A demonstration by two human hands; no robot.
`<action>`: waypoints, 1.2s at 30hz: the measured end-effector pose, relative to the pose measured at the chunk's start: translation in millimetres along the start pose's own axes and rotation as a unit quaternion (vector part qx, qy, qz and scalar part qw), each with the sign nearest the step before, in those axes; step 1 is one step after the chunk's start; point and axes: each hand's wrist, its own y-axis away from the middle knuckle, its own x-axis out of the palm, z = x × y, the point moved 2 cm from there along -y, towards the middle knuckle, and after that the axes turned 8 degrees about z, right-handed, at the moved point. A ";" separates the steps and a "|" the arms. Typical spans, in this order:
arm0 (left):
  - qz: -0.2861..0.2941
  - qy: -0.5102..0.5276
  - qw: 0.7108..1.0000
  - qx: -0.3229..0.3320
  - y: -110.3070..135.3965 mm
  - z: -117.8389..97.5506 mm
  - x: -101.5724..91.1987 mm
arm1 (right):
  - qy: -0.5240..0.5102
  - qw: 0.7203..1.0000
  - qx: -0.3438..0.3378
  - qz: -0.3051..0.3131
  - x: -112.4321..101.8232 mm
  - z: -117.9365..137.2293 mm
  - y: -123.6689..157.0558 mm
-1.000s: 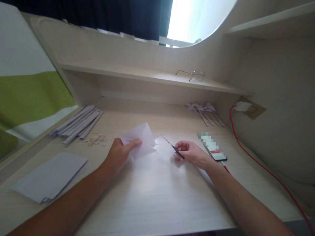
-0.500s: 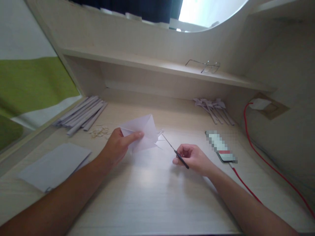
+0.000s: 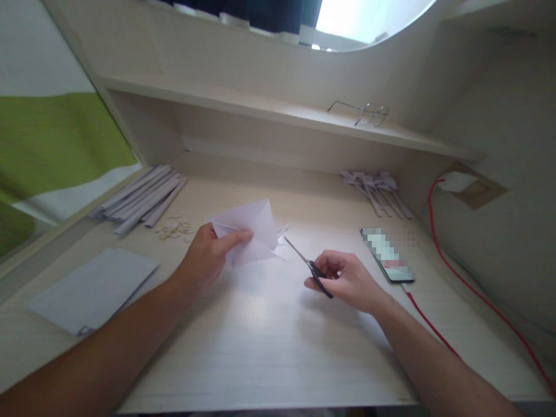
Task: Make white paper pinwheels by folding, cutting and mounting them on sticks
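Observation:
My left hand (image 3: pixel 212 249) pinches a folded white sheet of paper (image 3: pixel 256 234) between thumb and fingers, above the middle of the desk. Cut slits and small strips show at the paper's right corner. My right hand (image 3: pixel 343 275) is closed around the black handles of a pair of scissors (image 3: pixel 319 277). Their blades look closed and point up and left, the tips close to the cut corner. Whether the tips touch the paper I cannot tell.
Rolled paper tubes (image 3: pixel 143 197) and a heap of small pale bits (image 3: pixel 174 228) lie at the left, behind folded sheets (image 3: pixel 98 289). Paper sticks with folded heads (image 3: pixel 376 188) rest at the back right. A phone (image 3: pixel 388 255) with a red cable (image 3: pixel 432 324) lies right; glasses (image 3: pixel 369 113) sit on the shelf.
The scissors have turned slightly in my right hand, so their handles show more clearly, and the tips are a little farther from the paper. My left hand keeps its hold. The view has shifted slightly.

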 end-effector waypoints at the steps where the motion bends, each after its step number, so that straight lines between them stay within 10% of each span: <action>1: -0.004 -0.003 1.000 0.001 0.3 -0.8 0.2 | 0.005 1.000 -0.009 0.004 0.9 1.9 1.2; 36: -0.004 -0.073 0.997 0.033 -5.1 13.7 -11.3 | -0.009 0.998 -0.031 0.053 7.6 9.1 5.8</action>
